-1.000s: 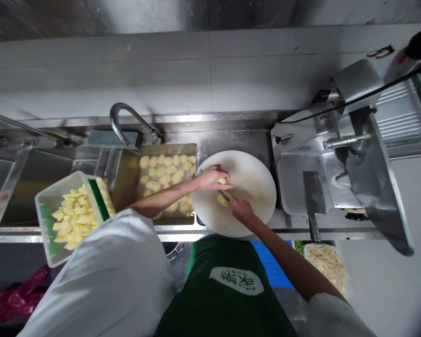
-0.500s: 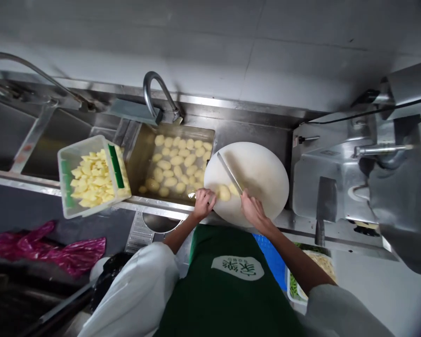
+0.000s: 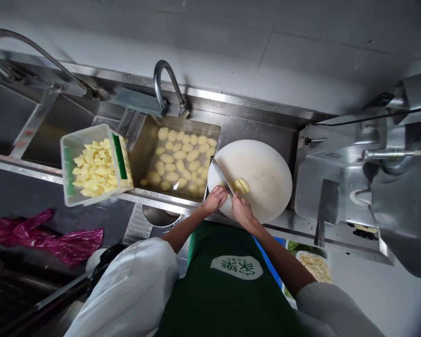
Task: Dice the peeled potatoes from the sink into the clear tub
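My right hand [image 3: 243,208] is wrapped round the handle of a kitchen knife [image 3: 223,177], whose blade points away and to the left over a round white cutting board [image 3: 263,161]. My left hand [image 3: 216,199] is closed, its curled fingertips against a peeled potato, mostly hidden beside the blade. Right of the blade lie cut potato pieces [image 3: 242,186] on the board. Several peeled potatoes [image 3: 179,154] sit under water in the sink [image 3: 137,161] to the left.
A clear plastic tub [image 3: 66,159] of cut potato chunks rests across the sink's edge. A faucet [image 3: 158,77] arches over the basin. On the right stand a metal machine [image 3: 400,187] and a cleaver [image 3: 328,201]. A pink plastic bag [image 3: 52,236] lies at lower left.
Both hands have come close together on the board. The knife has moved left to the potato under my left hand, and cut pieces now lie right of the blade. The view has shifted slightly.
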Motion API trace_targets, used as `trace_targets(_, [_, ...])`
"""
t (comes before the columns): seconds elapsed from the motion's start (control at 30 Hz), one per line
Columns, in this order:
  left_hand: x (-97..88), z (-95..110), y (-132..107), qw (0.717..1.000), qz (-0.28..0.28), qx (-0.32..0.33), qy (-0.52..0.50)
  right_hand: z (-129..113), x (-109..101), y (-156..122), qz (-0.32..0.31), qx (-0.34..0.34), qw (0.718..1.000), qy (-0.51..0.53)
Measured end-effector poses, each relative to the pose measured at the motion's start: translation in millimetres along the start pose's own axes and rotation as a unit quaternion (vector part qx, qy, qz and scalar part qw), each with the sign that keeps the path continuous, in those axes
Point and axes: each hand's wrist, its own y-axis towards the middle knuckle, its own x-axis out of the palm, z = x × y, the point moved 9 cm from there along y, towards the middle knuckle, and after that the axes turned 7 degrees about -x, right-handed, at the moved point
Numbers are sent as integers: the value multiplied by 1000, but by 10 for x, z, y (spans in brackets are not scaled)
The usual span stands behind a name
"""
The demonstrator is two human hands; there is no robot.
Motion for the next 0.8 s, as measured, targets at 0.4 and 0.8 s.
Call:
trace_targets(0.4, [-291,-131,-24,998,35,-20,-45,533,-495,-226,63,65,996,29])
trace_targets(0.8, [609,420,1132,958,-273,63,57,1527,19,-626,54,181,979,72])
